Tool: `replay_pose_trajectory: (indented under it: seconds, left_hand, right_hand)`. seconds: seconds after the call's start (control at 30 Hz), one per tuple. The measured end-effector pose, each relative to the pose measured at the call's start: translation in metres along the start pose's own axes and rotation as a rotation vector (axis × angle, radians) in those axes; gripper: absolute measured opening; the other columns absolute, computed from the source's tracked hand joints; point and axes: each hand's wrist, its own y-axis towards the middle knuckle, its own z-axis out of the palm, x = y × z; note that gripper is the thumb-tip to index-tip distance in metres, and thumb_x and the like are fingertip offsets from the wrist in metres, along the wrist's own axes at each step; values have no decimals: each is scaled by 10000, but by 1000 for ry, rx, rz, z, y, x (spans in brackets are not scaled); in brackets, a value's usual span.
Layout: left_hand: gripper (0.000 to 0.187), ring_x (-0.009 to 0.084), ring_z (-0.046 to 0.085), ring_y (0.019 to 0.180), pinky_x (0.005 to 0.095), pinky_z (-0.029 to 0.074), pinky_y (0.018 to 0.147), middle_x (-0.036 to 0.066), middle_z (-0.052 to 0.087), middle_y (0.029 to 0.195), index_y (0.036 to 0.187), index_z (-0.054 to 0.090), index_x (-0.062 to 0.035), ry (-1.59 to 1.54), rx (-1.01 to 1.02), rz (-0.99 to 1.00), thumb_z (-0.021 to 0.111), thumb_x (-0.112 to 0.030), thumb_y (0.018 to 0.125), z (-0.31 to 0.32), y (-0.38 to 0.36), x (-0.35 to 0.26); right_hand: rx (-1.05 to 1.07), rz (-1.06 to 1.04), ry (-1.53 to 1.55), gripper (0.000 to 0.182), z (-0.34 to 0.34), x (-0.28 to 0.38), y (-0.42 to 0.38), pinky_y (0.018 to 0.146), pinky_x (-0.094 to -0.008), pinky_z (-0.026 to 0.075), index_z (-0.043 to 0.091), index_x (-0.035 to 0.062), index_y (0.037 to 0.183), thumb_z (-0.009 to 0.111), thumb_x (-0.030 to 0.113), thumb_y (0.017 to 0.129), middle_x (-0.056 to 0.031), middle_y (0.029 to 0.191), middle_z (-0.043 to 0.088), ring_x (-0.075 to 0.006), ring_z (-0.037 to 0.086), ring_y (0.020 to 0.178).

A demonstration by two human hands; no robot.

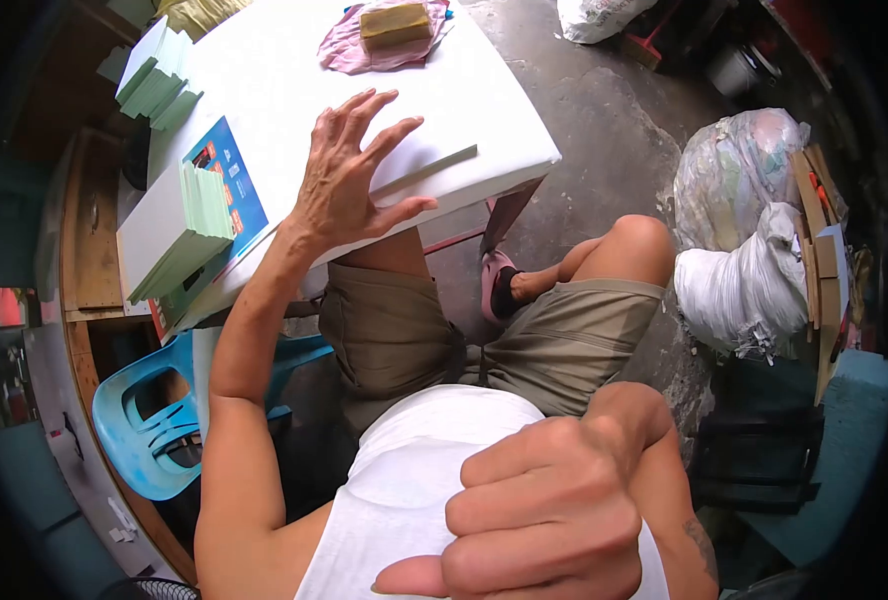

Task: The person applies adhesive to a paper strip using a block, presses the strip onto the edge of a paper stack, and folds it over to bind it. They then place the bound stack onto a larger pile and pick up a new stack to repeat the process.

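Observation:
My left hand (349, 175) lies with fingers spread on the near edge of a white table top (264, 80), holding nothing. Just right of its fingers a thin grey-green strip (426, 170) rests along the table's edge. My right hand (549, 515) is close to the camera, curled into a fist in front of my white shirt, with nothing visible in it. A stack of pale green sheets (199, 215) sits left of my left wrist, on a blue printed box (234, 180).
A pink cloth (364, 50) with a tan block (396, 24) on it lies at the table's far side. More green sheets (154, 80) sit at the far left. A blue plastic chair (149, 420) stands below. Stuffed white sacks (749, 280) stand on the concrete floor at right.

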Motion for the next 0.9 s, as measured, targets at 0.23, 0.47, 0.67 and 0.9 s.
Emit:
replay_pose_trajectory:
  seconds: [0.23, 0.47, 0.67, 0.9]
  left_hand:
    - [774, 392, 404, 1397, 589, 325, 1162, 179, 452, 1495, 1376, 617, -185, 16, -6, 18, 821, -602, 756, 4, 3, 4]
    - [754, 462, 420, 1391, 602, 357, 1128, 247, 414, 1527, 1417, 582, -185, 52, -50, 12, 803, -560, 801, 7, -3, 2]
    - [723, 463, 489, 1333, 612, 396, 1090, 219, 467, 1509, 1417, 573, -158, 96, 133, -23, 682, -627, 877, 4, 3, 0]
    - [448, 316, 667, 1077, 441, 538, 937, 108, 685, 1248, 1174, 709, -91, -42, 125, -92, 706, -462, 923, -7, 21, 2]
  right_hand:
    - [-92, -112, -160, 381, 5, 20, 12, 374, -254, 237, 445, 80, 637, 801, -3, 746, 18, 586, 384, -89, 350, 439]
    - [82, 91, -177, 292, 3, 18, -5, 378, -277, 298, 510, 51, 666, 789, 21, 747, 0, 593, 389, -111, 409, 441]
    - [160, 362, -294, 398, 12, -12, -37, 398, -353, 366, 445, 94, 665, 820, 125, 794, -31, 566, 416, -202, 463, 424]
    - [348, 522, -375, 462, -3, -54, -71, 410, -342, 356, 418, 101, 656, 849, 165, 807, -32, 558, 446, -195, 463, 430]
